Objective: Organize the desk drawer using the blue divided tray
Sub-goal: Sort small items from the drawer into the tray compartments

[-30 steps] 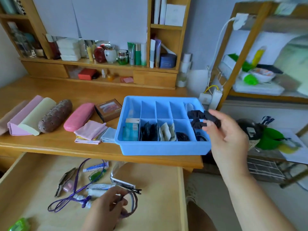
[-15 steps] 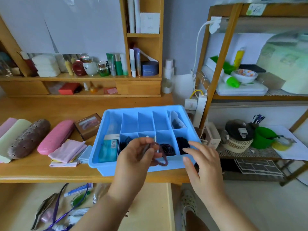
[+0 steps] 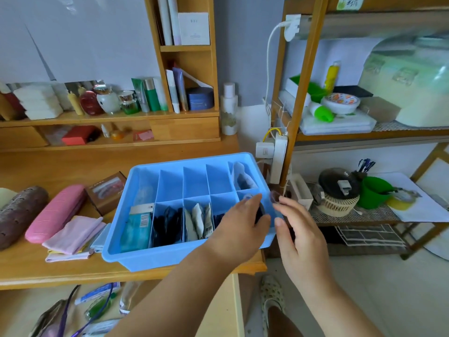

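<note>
The blue divided tray (image 3: 158, 260) sits on the desk's front right corner. Its front row holds a teal box (image 3: 137, 227), black items (image 3: 167, 224) and sachets (image 3: 199, 221); a white pouch (image 3: 243, 178) stands in the back right compartment. My left hand (image 3: 240, 224) reaches over the front right compartment, fingers closed around a purple hair band (image 3: 273, 197) whose end shows at the tray's right rim. My right hand (image 3: 301, 234) hovers just outside that rim, fingers apart, fingertips at the band. Below, the open drawer (image 3: 24, 302) holds a purple lanyard (image 3: 66, 310), a tube (image 3: 97, 294) and a green bottle (image 3: 97, 307).
Left of the tray lie a brown box (image 3: 107, 190), a pink case (image 3: 56, 212), a brown case (image 3: 19, 215) and folded pink cloths (image 3: 73, 234). A power strip (image 3: 277, 156) hangs on the wooden rack (image 3: 295, 117) right of the desk. Cosmetics fill the back shelf.
My left hand brought the purple band up from the drawer and across to the tray's front right compartment. My right hand let go of the black item and dropped beside the tray's right rim.
</note>
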Demonstrator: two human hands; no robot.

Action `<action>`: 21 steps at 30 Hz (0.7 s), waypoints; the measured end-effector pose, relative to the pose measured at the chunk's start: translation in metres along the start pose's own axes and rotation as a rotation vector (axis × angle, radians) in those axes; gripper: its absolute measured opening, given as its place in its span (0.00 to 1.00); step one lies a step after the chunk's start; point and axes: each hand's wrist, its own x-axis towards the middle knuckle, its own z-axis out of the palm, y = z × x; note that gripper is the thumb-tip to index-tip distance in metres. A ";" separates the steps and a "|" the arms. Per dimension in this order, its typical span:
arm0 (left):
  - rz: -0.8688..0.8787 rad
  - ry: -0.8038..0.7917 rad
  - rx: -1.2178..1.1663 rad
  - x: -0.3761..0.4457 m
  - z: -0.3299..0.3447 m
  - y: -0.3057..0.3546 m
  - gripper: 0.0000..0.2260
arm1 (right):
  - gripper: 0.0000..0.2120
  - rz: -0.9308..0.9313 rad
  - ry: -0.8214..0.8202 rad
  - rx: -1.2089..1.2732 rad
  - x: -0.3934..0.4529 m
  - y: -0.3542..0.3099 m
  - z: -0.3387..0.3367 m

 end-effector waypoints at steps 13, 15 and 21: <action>0.213 0.047 0.474 -0.004 -0.011 -0.024 0.23 | 0.14 0.234 -0.288 0.182 0.031 0.014 -0.019; 0.244 0.026 0.511 -0.004 -0.010 -0.026 0.23 | 0.14 0.231 -0.253 0.173 0.031 0.018 -0.035; 0.342 0.033 0.626 -0.008 -0.008 -0.023 0.19 | 0.12 0.298 -0.275 0.170 0.000 0.014 -0.048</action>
